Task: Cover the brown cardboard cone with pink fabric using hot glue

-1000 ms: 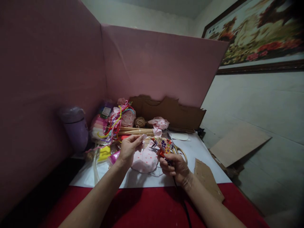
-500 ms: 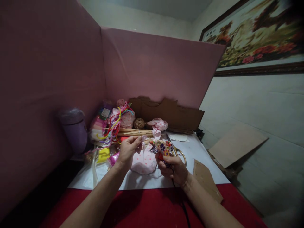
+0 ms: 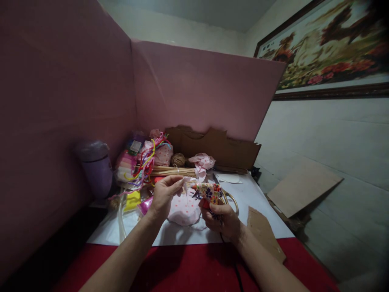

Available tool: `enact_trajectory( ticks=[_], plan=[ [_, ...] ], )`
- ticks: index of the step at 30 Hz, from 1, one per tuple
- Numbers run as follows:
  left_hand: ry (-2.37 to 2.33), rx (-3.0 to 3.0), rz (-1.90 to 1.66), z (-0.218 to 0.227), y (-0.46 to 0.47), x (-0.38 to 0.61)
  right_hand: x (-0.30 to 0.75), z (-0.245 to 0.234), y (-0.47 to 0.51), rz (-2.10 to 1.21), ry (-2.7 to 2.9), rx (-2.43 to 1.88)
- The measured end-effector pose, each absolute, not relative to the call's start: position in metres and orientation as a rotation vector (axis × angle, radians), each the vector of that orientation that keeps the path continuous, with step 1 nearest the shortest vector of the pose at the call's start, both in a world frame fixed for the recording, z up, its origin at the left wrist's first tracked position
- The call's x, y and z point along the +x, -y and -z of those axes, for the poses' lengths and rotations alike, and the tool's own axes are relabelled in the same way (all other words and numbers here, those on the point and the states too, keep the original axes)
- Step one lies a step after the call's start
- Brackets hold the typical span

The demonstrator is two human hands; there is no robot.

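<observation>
Between thumb and fingers, my left hand (image 3: 165,194) pinches a small pale pink fabric strip (image 3: 185,187). My right hand (image 3: 220,217) is wrapped round the handle of a flower-patterned hot glue gun (image 3: 209,192), its nozzle pointing left, close to the strip. I cannot tell whether nozzle and strip touch. Below and between my hands lies a rounded piece covered in pink polka-dot fabric (image 3: 184,210). The gold handles of a pair of scissors (image 3: 231,201) show just behind the glue gun; the rest of them is mostly hidden.
A bundle of thin wooden sticks (image 3: 170,171), a ball of twine (image 3: 178,159) and crumpled dotted fabric (image 3: 203,162) lie at the back. Colourful pipe cleaners (image 3: 148,158) and a purple cup (image 3: 97,172) stand left. A cardboard piece (image 3: 264,233) lies right; a cord hangs from the gun.
The fabric strip now hangs more plainly below my left fingertips, and that hand has shifted very slightly. The glue gun stays almost in place. The whole view has dropped a little.
</observation>
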State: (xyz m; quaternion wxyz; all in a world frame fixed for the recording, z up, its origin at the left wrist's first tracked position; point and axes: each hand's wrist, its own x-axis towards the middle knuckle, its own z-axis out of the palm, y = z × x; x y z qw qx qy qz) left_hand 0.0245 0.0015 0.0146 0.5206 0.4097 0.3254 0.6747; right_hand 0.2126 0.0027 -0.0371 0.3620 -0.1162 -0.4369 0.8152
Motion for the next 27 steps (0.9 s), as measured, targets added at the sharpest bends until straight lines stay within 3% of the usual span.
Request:
enact_trajectory(
  ticks=[27],
  plan=[
    [-0.887, 1.122, -1.649, -0.011, -0.0028, 0.0294, 0.2098, 0.0329, 0.0017, -1.948, 1.084, -0.4]
  ],
)
